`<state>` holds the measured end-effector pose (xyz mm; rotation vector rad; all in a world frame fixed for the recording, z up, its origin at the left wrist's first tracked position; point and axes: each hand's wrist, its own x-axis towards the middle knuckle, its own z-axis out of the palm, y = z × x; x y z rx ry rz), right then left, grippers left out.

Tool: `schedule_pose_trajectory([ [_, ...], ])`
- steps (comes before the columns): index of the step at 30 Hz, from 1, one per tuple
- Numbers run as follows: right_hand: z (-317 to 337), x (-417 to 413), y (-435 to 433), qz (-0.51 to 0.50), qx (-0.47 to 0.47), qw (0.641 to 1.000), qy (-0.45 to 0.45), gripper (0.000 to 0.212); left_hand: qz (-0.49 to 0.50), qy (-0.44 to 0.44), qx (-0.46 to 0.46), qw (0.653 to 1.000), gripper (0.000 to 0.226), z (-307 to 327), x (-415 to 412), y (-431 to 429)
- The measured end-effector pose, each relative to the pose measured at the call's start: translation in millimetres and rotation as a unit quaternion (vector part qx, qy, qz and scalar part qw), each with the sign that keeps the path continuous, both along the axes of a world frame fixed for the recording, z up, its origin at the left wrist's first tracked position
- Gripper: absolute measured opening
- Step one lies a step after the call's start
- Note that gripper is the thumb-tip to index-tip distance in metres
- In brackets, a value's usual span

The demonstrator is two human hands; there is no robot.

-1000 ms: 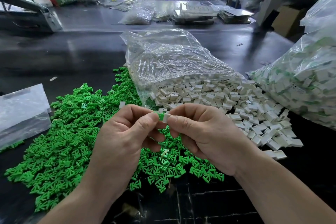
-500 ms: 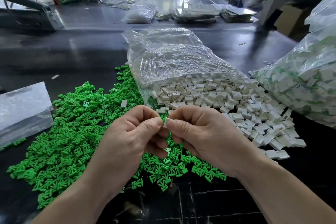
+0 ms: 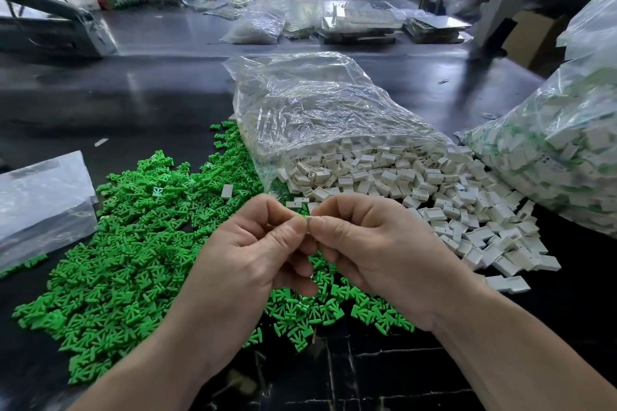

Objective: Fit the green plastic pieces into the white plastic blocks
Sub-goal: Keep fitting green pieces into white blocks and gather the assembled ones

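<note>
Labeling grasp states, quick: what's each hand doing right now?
Left hand: closed, pinching a green piece, only a sliver showing.
Right hand: closed, pinching a white block, mostly hidden.

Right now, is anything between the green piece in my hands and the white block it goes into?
Nothing visible does. The left hand and right hand pinch against each other, with only a sliver of the green piece showing between them; the white block is hidden in the right hand's pinch.

Mostly hidden — pinched piece [image 3: 305, 217] behind fingers [image 3: 287, 233].
</note>
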<state>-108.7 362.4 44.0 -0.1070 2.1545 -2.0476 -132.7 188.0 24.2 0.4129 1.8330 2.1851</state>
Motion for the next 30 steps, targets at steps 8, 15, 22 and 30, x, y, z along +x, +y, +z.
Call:
schedule_pose_trajectory([
  [8,4.9,4.1,-9.0,0.079,-0.002,0.996,-0.027,0.021,0.059,0.014,-0.004,0.998,0.065,1.1,-7.7,-0.3],
  [15,2.3,17.6,-40.9,0.106,0.046,0.993,-0.009,0.025,-0.030,-0.119,0.142,0.982,0.073,9.5,12.3,11.9],
  [22,4.0,17.3,-42.7,0.102,0.062,0.993,0.004,0.024,0.022,-0.101,0.108,0.989,0.069,13.1,14.2,15.2],
  [30,-3.7,7.0,-33.8,0.104,-0.099,0.987,-0.067,0.023,-0.002,-0.130,0.154,0.979,0.067,11.0,7.2,16.9],
])
